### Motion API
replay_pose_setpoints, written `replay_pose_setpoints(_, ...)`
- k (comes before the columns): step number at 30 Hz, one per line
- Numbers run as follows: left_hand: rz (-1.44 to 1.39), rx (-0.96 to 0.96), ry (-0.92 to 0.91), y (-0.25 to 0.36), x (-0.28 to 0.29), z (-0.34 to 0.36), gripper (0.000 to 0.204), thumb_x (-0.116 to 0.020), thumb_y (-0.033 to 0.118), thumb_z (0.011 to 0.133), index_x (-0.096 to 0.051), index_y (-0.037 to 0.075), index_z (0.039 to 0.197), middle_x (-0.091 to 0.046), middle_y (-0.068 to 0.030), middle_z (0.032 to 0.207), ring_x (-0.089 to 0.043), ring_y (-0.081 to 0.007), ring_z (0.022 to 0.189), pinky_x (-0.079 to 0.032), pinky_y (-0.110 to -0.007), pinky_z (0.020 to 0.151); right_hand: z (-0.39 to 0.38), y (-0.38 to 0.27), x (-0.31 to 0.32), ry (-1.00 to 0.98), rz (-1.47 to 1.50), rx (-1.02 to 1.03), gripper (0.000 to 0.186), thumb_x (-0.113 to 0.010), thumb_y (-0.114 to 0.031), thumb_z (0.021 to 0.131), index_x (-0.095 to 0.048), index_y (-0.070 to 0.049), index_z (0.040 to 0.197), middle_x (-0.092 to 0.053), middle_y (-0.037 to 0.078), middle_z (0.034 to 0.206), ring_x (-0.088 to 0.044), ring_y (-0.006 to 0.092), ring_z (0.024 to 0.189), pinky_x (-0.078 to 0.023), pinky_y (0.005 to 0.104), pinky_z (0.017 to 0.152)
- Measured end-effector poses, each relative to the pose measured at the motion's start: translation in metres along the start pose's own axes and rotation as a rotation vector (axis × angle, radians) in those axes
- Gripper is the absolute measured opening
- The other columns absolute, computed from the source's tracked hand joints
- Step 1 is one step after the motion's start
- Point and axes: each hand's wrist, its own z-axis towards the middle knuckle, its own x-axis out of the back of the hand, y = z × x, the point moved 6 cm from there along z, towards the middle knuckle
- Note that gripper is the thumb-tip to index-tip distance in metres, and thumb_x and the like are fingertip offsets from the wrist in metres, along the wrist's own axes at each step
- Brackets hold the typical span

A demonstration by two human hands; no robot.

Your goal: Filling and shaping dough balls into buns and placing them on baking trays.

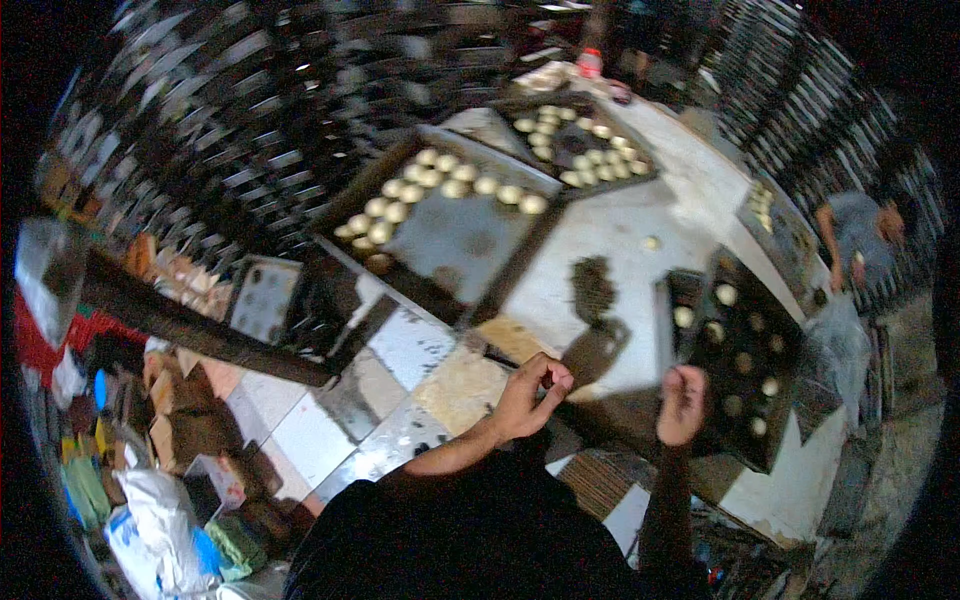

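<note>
My left hand point(533, 398) is held over the near edge of the pale work table point(640, 210), its fingers curled and meeting the thumb. What it holds, if anything, does not show. My right hand point(683, 405) is by the near left corner of a dark baking tray point(745, 370), smeared by motion, so its grip is unclear. Several pale dough balls sit spread out in that tray, one dough ball point(727, 294) near its far end. A single dough ball point(652, 242) lies on the table, beyond a dark brown patch point(592, 290).
A large tray point(440, 245) with rows of dough balls stands far left, another tray point(575, 150) behind it. At right are a further tray point(775, 220), a clear plastic bag point(838, 345) and another person point(865, 240). White sacks point(160, 535) and cardboard lie lower left on the tiled floor.
</note>
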Motion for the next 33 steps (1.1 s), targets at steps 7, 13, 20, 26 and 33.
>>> replay_pose_setpoints(7, 0.352, -0.124, 0.772, 0.058, 0.304, -0.068, 0.019, -0.058, 0.009, 0.088, -0.053, -0.001, 0.072, -0.045, -0.0060, 0.064, -0.042, -0.0139, 0.059, -0.033, -0.027, 0.053, -0.169, -0.062, -0.293, -1.346, -0.017, 0.241, 0.024, -0.058, -0.007, 0.080, -0.056, -0.005, 0.104, -0.059, 0.017, 0.089, -0.059, 0.0324, 0.078, -0.046, 0.0401, 0.066)
replay_pose_setpoints(13, 0.742, -0.184, 1.290, 0.111, 0.535, -0.157, 0.034, -0.067, 0.007, 0.083, -0.047, 0.003, 0.111, -0.047, -0.0036, 0.099, -0.046, -0.0141, 0.085, -0.040, -0.026, 0.073, -0.212, -0.107, -0.511, -1.389, 0.166, 0.233, 0.035, -0.057, -0.007, 0.080, -0.050, -0.003, 0.114, -0.061, 0.014, 0.089, -0.060, 0.0254, 0.076, -0.048, 0.0367, 0.070)
replay_pose_setpoints(20, 1.494, 0.235, 1.397, 0.097, 0.695, -0.174, 0.095, -0.080, 0.021, 0.072, -0.021, -0.003, 0.142, -0.027, -0.0244, 0.136, -0.033, -0.0303, 0.124, -0.035, -0.041, 0.101, -0.335, -0.087, -0.815, -1.526, 0.362, -0.565, 0.013, -0.055, -0.018, 0.088, -0.058, -0.005, 0.090, -0.060, 0.005, 0.073, -0.057, 0.0137, 0.058, -0.047, 0.0315, 0.054)
replay_pose_setpoints(26, 2.171, 0.686, 1.138, 0.040, 0.781, -0.239, 0.108, -0.080, 0.047, 0.063, -0.025, -0.006, 0.139, -0.022, -0.0273, 0.142, -0.022, -0.0378, 0.132, -0.022, -0.048, 0.108, -0.399, -0.017, -0.904, -1.360, 0.368, -0.151, 0.030, -0.044, -0.035, 0.094, -0.055, -0.007, 0.100, -0.057, 0.006, 0.089, -0.054, 0.0164, 0.074, -0.044, 0.0338, 0.065)
replay_pose_setpoints(33, 2.161, 0.773, 1.264, 0.012, 0.869, -0.284, 0.106, -0.081, 0.045, 0.063, -0.025, -0.007, 0.138, -0.026, -0.0269, 0.140, -0.028, -0.0375, 0.128, -0.026, -0.047, 0.106, -0.327, -0.110, -1.003, -1.407, 0.286, -0.967, 0.045, -0.034, -0.039, 0.097, -0.049, -0.006, 0.125, -0.051, 0.013, 0.125, -0.050, 0.0231, 0.113, -0.038, 0.0339, 0.094)
